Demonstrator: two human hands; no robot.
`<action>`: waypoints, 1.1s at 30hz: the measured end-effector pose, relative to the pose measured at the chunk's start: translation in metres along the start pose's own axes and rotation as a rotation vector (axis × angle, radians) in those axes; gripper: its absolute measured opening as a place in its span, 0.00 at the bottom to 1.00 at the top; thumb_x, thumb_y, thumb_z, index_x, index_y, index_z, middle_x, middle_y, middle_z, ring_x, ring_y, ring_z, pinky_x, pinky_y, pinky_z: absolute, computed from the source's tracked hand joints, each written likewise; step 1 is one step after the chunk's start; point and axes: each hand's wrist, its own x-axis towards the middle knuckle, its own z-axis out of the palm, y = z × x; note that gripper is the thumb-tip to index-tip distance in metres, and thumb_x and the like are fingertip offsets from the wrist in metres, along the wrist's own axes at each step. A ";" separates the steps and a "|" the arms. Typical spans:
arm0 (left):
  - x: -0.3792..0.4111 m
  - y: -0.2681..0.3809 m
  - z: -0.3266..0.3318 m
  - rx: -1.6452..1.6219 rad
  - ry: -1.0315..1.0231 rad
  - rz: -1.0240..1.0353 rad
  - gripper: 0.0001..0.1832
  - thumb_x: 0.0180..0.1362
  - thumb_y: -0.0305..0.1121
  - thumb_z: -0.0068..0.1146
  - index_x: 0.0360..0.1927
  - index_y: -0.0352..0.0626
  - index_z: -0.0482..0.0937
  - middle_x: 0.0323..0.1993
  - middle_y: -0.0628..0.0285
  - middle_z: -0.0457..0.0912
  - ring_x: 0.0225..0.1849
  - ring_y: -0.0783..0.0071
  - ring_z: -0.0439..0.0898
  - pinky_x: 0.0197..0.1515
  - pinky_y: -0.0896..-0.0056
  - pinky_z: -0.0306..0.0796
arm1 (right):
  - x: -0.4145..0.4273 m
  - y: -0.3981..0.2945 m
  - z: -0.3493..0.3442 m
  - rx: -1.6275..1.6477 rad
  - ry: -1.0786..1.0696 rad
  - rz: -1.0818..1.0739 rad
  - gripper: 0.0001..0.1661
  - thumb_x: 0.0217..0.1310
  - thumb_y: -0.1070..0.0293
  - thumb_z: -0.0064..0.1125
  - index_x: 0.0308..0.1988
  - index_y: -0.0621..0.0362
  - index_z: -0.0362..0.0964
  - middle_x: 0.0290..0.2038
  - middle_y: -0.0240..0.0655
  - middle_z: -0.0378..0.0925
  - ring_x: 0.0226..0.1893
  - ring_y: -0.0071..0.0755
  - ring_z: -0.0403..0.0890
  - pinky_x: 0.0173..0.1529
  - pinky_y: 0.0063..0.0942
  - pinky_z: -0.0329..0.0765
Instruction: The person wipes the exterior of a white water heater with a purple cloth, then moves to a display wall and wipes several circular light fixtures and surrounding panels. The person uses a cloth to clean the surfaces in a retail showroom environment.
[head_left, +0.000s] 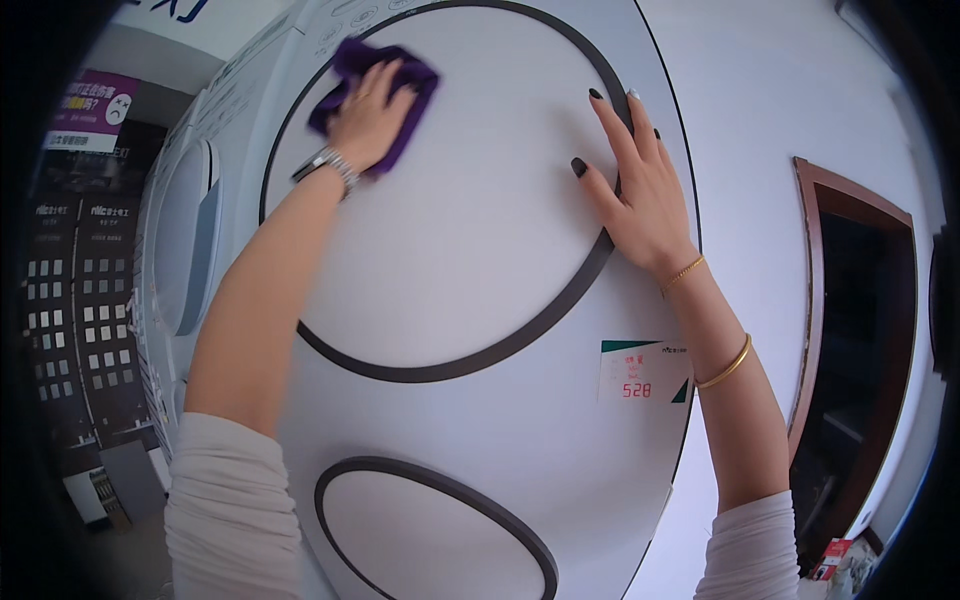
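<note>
A large round ceiling lamp (465, 225) with a white face and a dark rim is mounted on a pale upright display panel (450, 420). Upon its upper left part my left hand (371, 116) presses a folded purple cloth (409, 139), which looks blurred. My right hand (637, 180) rests with spread fingers across the dark rim at the right side and holds nothing. Below is a smaller lamp (435, 532) with a similar dark rim. A price card (641, 371) is fixed to the panel under my right hand.
Another round lamp (180, 232) hangs on the panel at the left. Farther left stand dark display boards with rows of switches (105, 315). A brown wooden door frame (810, 300) is at the right, and a red printed item (831, 559) lies low at the right.
</note>
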 end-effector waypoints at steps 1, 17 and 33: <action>-0.001 -0.029 -0.002 0.006 0.004 -0.031 0.31 0.67 0.52 0.38 0.71 0.56 0.56 0.74 0.61 0.54 0.74 0.51 0.49 0.72 0.51 0.46 | 0.000 -0.002 0.000 0.001 -0.004 0.015 0.35 0.61 0.56 0.48 0.67 0.45 0.57 0.68 0.58 0.53 0.54 0.57 0.70 0.68 0.43 0.58; -0.136 0.015 -0.049 -0.129 -0.432 0.441 0.39 0.53 0.39 0.55 0.71 0.58 0.57 0.67 0.46 0.62 0.66 0.41 0.61 0.65 0.44 0.53 | -0.004 0.007 -0.001 -0.008 -0.025 -0.012 0.38 0.68 0.46 0.38 0.71 0.51 0.47 0.70 0.53 0.49 0.65 0.57 0.61 0.68 0.41 0.57; 0.016 0.149 0.018 -0.197 0.025 0.620 0.31 0.62 0.52 0.46 0.68 0.58 0.63 0.71 0.65 0.61 0.71 0.63 0.61 0.66 0.48 0.57 | -0.001 0.008 0.002 0.020 -0.046 -0.009 0.41 0.69 0.41 0.34 0.71 0.54 0.44 0.69 0.58 0.50 0.65 0.61 0.59 0.68 0.42 0.56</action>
